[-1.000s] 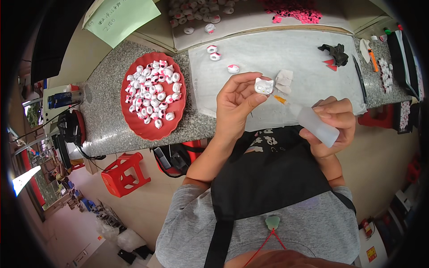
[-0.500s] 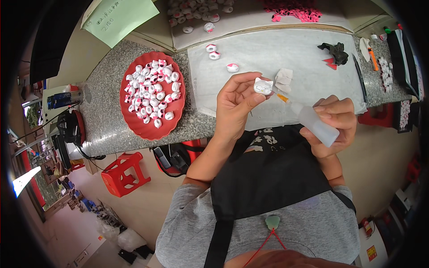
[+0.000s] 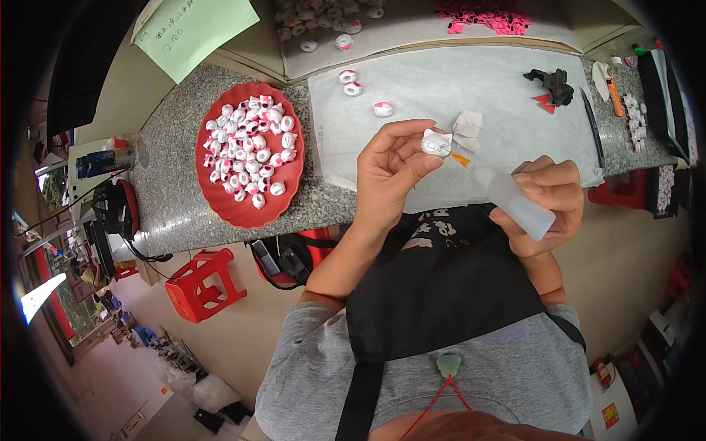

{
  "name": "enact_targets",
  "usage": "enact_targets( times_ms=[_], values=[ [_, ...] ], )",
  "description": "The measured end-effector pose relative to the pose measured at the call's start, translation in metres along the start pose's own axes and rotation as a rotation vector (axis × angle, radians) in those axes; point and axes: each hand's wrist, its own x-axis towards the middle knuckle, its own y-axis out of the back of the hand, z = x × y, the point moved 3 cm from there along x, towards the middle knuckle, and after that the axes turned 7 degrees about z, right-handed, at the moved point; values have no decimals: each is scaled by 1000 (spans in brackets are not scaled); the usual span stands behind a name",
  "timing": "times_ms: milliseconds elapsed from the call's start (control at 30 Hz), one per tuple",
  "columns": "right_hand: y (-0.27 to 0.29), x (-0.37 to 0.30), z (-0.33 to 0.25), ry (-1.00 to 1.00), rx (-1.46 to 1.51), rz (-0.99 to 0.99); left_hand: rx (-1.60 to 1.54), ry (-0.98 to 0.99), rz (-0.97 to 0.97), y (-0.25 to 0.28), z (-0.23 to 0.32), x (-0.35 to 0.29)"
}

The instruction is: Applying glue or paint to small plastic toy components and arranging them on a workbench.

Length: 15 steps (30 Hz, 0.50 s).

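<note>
Between the thumb and fingers of my left hand (image 3: 397, 158) is a small white cat-head figure (image 3: 436, 142) with pointed ears. My right hand (image 3: 548, 202) is wrapped round a translucent squeeze bottle (image 3: 521, 206), tilted so that its orange nozzle tip (image 3: 461, 159) points up and left at the figure. The tip is at the figure's lower right edge; whether they touch I cannot tell. Just beyond, a crumpled white tissue (image 3: 468, 128) lies on the white sheet (image 3: 434, 81). One pink-and-white piece (image 3: 382, 109) rests past my left fingers.
A red scalloped plate (image 3: 287, 198) full of white, pink and black figures stands on the speckled counter (image 3: 173, 198) at left. White pieces (image 3: 331, 15) and pink parts (image 3: 489, 22) are heaped on the back shelf. A black crumpled item (image 3: 553, 87) lies at right. Below is a red stool (image 3: 202, 287).
The figure in my left hand has shifted slightly right and turned a little. The bottle has moved slightly left, bringing its nozzle nearer the figure.
</note>
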Motion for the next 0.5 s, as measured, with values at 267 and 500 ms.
enact_targets(
  times_ms=[267,500],
  values=[
    [-3,-3,-1,-53,-51,52,190,-126,-22,0,1,-3],
    [1,1,3,-15,24,-12,284,-152,-26,1,1,-1]
  ],
)
